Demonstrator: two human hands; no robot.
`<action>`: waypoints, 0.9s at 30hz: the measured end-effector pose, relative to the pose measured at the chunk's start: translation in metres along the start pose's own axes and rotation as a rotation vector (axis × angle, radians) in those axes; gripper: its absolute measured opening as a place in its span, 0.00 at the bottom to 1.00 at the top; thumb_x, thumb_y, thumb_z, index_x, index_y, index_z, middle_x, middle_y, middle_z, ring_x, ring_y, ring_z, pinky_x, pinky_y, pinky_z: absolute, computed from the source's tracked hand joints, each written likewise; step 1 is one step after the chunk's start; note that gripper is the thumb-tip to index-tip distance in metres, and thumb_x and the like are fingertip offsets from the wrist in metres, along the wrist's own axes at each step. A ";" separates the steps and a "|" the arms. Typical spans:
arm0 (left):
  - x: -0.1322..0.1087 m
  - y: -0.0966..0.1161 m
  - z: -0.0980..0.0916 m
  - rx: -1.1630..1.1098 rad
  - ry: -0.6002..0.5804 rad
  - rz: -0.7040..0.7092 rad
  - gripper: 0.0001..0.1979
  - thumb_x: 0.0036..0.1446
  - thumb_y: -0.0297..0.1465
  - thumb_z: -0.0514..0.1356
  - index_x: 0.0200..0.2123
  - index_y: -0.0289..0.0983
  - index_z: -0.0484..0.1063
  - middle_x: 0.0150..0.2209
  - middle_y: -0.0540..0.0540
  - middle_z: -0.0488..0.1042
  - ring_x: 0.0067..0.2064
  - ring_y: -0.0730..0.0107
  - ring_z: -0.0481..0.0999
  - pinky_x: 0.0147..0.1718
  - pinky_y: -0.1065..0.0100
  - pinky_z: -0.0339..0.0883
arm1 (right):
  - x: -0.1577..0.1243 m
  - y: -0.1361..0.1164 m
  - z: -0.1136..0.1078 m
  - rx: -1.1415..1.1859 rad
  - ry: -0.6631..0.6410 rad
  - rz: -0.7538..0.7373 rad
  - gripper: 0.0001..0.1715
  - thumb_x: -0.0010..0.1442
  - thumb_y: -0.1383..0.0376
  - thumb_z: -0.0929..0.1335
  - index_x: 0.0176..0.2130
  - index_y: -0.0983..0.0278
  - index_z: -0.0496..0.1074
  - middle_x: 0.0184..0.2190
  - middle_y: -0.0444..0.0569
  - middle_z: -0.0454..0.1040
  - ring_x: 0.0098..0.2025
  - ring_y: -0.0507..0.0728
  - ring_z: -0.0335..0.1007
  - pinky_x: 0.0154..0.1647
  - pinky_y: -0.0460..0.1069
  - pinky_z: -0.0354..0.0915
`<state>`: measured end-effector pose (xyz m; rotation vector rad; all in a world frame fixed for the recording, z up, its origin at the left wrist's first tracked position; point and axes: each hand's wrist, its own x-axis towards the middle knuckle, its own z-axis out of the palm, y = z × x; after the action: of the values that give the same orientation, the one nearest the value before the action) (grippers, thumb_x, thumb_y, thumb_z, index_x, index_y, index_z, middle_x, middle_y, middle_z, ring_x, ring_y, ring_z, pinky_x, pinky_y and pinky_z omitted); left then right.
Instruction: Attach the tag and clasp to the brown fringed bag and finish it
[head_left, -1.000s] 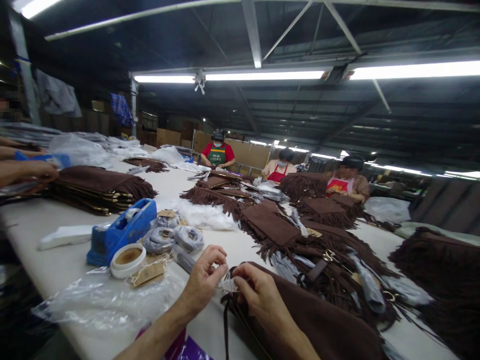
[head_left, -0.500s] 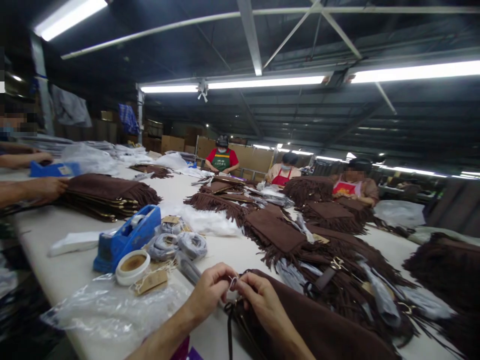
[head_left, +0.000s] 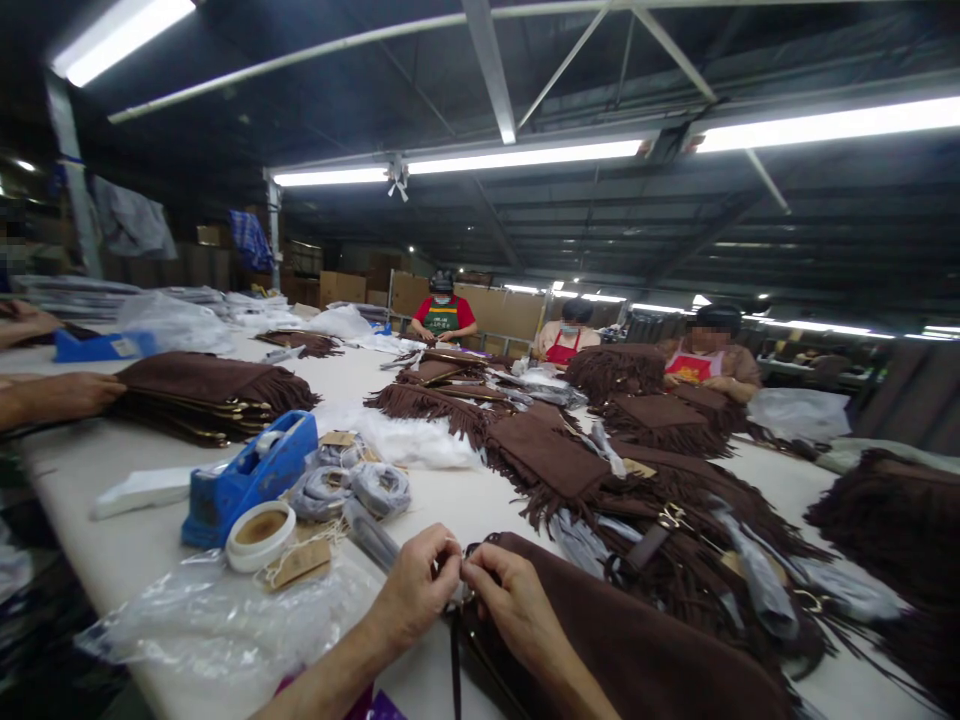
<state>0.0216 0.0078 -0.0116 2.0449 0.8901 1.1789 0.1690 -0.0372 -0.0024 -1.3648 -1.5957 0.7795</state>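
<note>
My left hand (head_left: 421,580) and my right hand (head_left: 519,598) meet at the near end of a brown bag (head_left: 637,630), both pinched closed. Between their fingertips is a thin white string, now mostly covered by the fingers. The bag lies on the table under my right hand and forearm, its metal-edged opening towards me. A narrow dark strap (head_left: 456,665) hangs from that end. Just beyond my left hand lies a strap wrapped in grey plastic (head_left: 369,535). Left of it is a brown paper tag (head_left: 301,562) with white strings.
A blue tape dispenser (head_left: 251,485), a white round container (head_left: 260,537), coiled wrapped straps (head_left: 381,487) and a clear plastic bag (head_left: 210,615) sit to the left. Fringed brown bags (head_left: 551,455) are heaped ahead and right. Co-workers sit around the table; one hand (head_left: 71,397) reaches a stack at left.
My fingertips have drawn together, and the string loop that showed between them is now mostly hidden. The co-worker's hand at left has moved back from the bag stack.
</note>
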 end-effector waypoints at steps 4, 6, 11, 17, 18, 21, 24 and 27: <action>0.001 -0.001 -0.001 -0.056 -0.012 -0.060 0.06 0.52 0.30 0.52 0.25 0.38 0.64 0.24 0.51 0.65 0.28 0.71 0.65 0.28 0.71 0.58 | 0.000 0.001 -0.002 0.019 -0.003 0.039 0.18 0.58 0.55 0.64 0.23 0.62 0.66 0.15 0.40 0.64 0.19 0.51 0.59 0.22 0.46 0.54; 0.001 0.000 -0.002 -0.137 -0.017 -0.136 0.06 0.51 0.31 0.52 0.25 0.38 0.64 0.22 0.53 0.64 0.25 0.73 0.63 0.24 0.72 0.57 | 0.000 0.002 -0.002 0.048 -0.006 0.061 0.18 0.58 0.54 0.64 0.23 0.61 0.65 0.15 0.40 0.63 0.18 0.51 0.58 0.20 0.45 0.54; 0.001 0.004 -0.002 -0.352 -0.115 -0.287 0.08 0.49 0.36 0.56 0.29 0.36 0.67 0.22 0.54 0.65 0.19 0.76 0.61 0.18 0.73 0.55 | 0.002 0.007 0.000 0.076 -0.024 0.095 0.20 0.56 0.49 0.64 0.23 0.61 0.64 0.14 0.39 0.62 0.15 0.50 0.54 0.15 0.45 0.51; 0.001 0.003 -0.001 -0.302 -0.111 -0.238 0.09 0.50 0.37 0.58 0.26 0.36 0.67 0.20 0.55 0.63 0.21 0.75 0.61 0.21 0.73 0.55 | 0.001 0.011 0.000 0.053 -0.018 0.053 0.19 0.59 0.52 0.64 0.23 0.61 0.65 0.15 0.39 0.63 0.17 0.50 0.55 0.20 0.45 0.53; 0.001 0.002 -0.001 -0.261 -0.101 -0.211 0.09 0.51 0.36 0.58 0.26 0.36 0.68 0.21 0.54 0.63 0.23 0.74 0.62 0.23 0.72 0.55 | 0.000 0.010 0.000 0.044 -0.016 0.051 0.19 0.59 0.53 0.63 0.24 0.61 0.65 0.15 0.39 0.63 0.17 0.50 0.55 0.21 0.46 0.53; 0.001 -0.001 -0.002 -0.123 -0.094 -0.120 0.10 0.53 0.35 0.56 0.25 0.37 0.67 0.23 0.51 0.66 0.28 0.70 0.64 0.29 0.70 0.57 | -0.001 0.007 -0.002 -0.006 -0.023 0.028 0.17 0.61 0.56 0.63 0.24 0.61 0.64 0.16 0.39 0.63 0.19 0.51 0.57 0.24 0.46 0.54; 0.000 -0.002 -0.004 -0.023 -0.141 -0.072 0.10 0.55 0.35 0.54 0.25 0.37 0.66 0.25 0.50 0.67 0.30 0.68 0.65 0.31 0.69 0.57 | -0.001 0.003 -0.004 -0.102 -0.018 -0.056 0.15 0.62 0.61 0.62 0.24 0.61 0.63 0.18 0.40 0.63 0.24 0.52 0.60 0.27 0.46 0.55; 0.000 -0.001 -0.007 0.018 -0.194 -0.067 0.10 0.55 0.35 0.53 0.25 0.37 0.65 0.25 0.50 0.67 0.31 0.68 0.66 0.32 0.69 0.57 | -0.002 0.001 -0.004 -0.172 -0.003 -0.107 0.14 0.61 0.64 0.62 0.24 0.61 0.62 0.20 0.41 0.64 0.26 0.53 0.61 0.29 0.47 0.55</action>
<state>0.0151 0.0093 -0.0093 2.0853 0.8698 0.9217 0.1730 -0.0394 -0.0020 -1.3864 -1.7557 0.5917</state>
